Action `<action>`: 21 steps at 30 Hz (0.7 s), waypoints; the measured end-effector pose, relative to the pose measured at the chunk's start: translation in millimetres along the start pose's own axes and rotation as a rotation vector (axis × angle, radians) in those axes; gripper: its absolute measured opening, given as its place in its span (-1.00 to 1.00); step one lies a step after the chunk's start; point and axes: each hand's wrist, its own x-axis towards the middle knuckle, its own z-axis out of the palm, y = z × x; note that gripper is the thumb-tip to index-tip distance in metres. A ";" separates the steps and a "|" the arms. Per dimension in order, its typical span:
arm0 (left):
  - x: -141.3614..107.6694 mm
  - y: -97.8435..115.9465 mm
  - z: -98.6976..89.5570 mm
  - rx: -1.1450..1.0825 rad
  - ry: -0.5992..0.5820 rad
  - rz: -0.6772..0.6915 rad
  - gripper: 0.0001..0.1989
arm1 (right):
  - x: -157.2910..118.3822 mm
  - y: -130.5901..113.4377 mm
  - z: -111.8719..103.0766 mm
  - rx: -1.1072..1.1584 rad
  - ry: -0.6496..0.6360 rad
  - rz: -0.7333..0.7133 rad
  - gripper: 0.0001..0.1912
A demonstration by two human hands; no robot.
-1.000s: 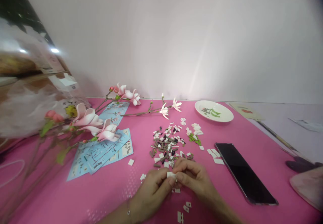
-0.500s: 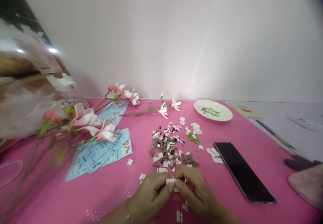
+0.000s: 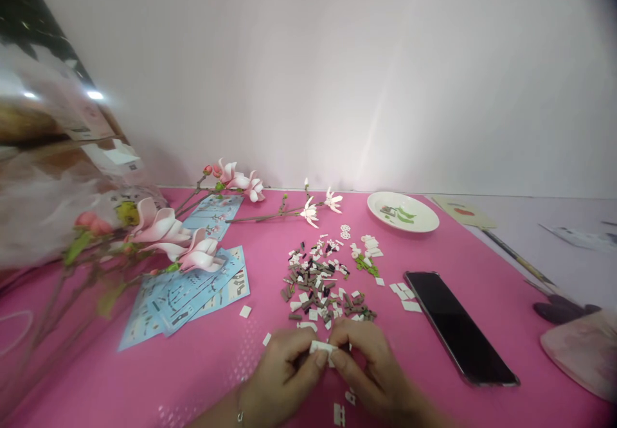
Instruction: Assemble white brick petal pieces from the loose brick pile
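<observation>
My left hand [image 3: 282,376] and my right hand [image 3: 369,367] meet at the bottom centre, pinching a small white plastic building piece [image 3: 322,347] between the fingertips of both. Its ends are partly hidden by my fingers. Just beyond my fingers lies a heap of small brown, white and black building pieces [image 3: 315,283]. A few loose white pieces [image 3: 339,414] sit on the pink mat [image 3: 193,357] under my right wrist.
Finished pink-and-white artificial magnolia stems [image 3: 193,241] lie left on blue instruction sheets [image 3: 183,296], beside a large clear plastic bag [image 3: 48,177]. To the right are a white plate [image 3: 403,213], a black smartphone [image 3: 457,328], and dark-handled scissors [image 3: 554,309].
Both hands have dropped slightly towards me while still pinching the white piece. The whole scene has drifted a little left in view.
</observation>
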 end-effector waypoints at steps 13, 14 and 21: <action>3.0 -5.5 2.1 -0.388 0.211 -0.116 -0.71 | 0.8 5.9 7.9 -0.103 0.021 -0.048 -0.84; 4.9 -3.7 1.3 -0.428 0.252 -0.130 -0.71 | 0.2 7.0 8.3 -0.103 0.007 -0.048 -0.85; 16.0 -4.6 -6.6 -0.574 0.485 -0.273 -0.70 | -0.1 8.6 8.3 -0.149 -0.054 -0.104 -0.87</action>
